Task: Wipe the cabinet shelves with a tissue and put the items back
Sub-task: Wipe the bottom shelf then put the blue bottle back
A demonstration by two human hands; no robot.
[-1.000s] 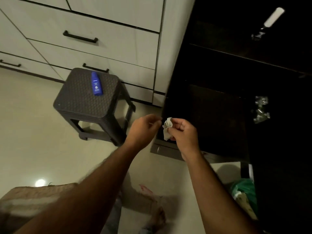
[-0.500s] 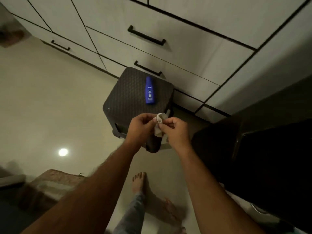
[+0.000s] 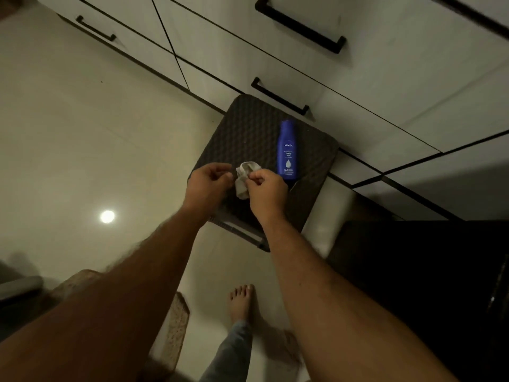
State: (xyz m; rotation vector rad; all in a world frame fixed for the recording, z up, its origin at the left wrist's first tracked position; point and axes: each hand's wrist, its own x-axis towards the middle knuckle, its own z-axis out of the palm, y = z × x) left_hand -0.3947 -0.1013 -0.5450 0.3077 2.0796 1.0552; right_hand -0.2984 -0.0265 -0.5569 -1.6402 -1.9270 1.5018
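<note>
Both hands up over the dark stool (image 3: 248, 139), tissue (image 3: 243, 179) between them. Right hand (image 3: 265, 190): fingers curled, thumb and forefinger pinching the tissue's right edge near the top; the crumpled wad hangs below and left of that pinch. Left hand (image 3: 206, 186): fingers curled, tips just beside the tissue's left edge; can't tell if they actually grip it or only touch. Tissue is off the stool surface, held in air above its near-left part. Blue Nivea bottle (image 3: 287, 150) lies flat on the stool top, cap toward the white drawers (image 3: 358, 86), just right of the right hand, not touching it. Bare foot (image 3: 242, 301) on the floor below.
</note>
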